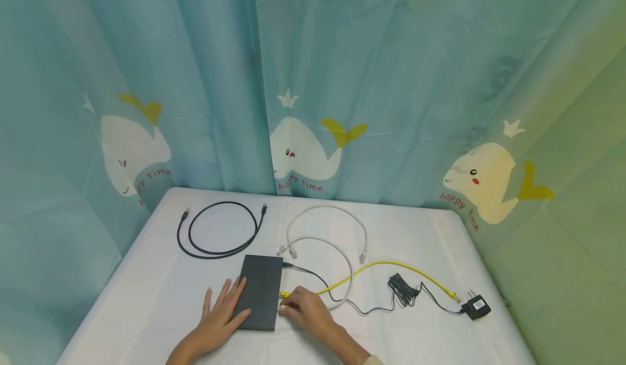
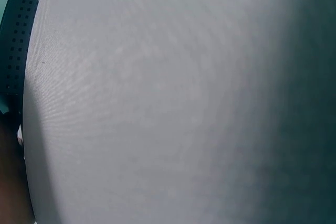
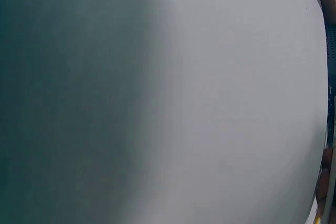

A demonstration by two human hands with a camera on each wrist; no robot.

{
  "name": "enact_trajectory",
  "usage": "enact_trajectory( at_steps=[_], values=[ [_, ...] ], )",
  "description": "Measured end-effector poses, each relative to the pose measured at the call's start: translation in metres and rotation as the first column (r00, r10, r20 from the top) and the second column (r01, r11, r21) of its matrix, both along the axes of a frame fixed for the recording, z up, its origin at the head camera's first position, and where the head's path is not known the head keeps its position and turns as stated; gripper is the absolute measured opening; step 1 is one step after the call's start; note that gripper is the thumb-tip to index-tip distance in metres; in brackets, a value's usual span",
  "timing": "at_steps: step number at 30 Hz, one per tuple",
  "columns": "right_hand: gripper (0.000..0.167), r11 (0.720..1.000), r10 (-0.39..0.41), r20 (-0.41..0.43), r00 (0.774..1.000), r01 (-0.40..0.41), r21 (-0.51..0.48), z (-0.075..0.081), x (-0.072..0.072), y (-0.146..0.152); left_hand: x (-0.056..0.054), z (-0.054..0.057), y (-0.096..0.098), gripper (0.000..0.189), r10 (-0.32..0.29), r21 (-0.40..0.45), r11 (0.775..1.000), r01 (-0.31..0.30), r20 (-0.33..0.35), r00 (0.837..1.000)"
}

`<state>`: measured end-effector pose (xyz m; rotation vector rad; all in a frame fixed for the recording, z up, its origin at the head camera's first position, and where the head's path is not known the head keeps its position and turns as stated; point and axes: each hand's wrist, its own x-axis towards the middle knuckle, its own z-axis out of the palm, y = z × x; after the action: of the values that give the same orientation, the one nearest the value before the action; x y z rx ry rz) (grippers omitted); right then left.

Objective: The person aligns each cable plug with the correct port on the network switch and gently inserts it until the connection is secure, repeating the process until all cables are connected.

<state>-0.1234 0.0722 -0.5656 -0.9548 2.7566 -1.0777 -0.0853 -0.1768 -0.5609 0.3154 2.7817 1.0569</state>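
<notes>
A flat dark grey network box (image 1: 262, 293) lies on the white table, its perforated side (image 2: 23, 30) showing at the edge of the left wrist view. My left hand (image 1: 215, 319) rests on its left edge with fingers spread and fairly straight. At the right side, my right hand (image 1: 309, 312) pinches the end of a light grey network cable (image 1: 343, 255) right at the box; the fingers hide the plug. Just above these fingers, a yellow network cable (image 1: 391, 263) meets the same side. A thin black power cord (image 1: 310, 272) goes in near the far corner.
A coiled black network cable (image 1: 222, 254) lies at the back left. Behind the box, a second light grey cable (image 1: 329, 207) forms an arc. The power cord's bundle (image 1: 404, 290) and black adapter (image 1: 476, 307) lie at the right. A patterned curtain (image 1: 220, 82) hangs behind the table.
</notes>
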Motion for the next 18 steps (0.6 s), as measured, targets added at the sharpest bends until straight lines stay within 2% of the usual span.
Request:
enact_trajectory(
  at_steps=[5,7,13,18],
  values=[
    [0.013,0.998,0.051,0.029,0.998,-0.053,0.046,0.003,-0.001,0.001,0.0,0.0,0.0,0.071,0.003,-0.001,1.0,-0.003,0.002,1.0],
    [0.015,0.998,0.034,0.041,0.999,-0.036,0.057,0.004,0.0,0.002,0.0,0.0,0.001,0.071,0.003,0.006,1.0,-0.003,-0.004,1.0],
    [0.017,0.985,-0.117,0.008,0.993,0.115,0.126,0.005,0.003,0.005,0.001,0.0,0.001,0.071,-0.001,0.005,1.0,0.001,-0.01,1.0],
    [0.016,0.986,-0.084,0.066,0.994,0.073,0.149,0.012,-0.001,0.011,0.001,0.002,0.001,0.071,0.005,0.013,1.0,-0.005,-0.003,1.0]
  ],
)
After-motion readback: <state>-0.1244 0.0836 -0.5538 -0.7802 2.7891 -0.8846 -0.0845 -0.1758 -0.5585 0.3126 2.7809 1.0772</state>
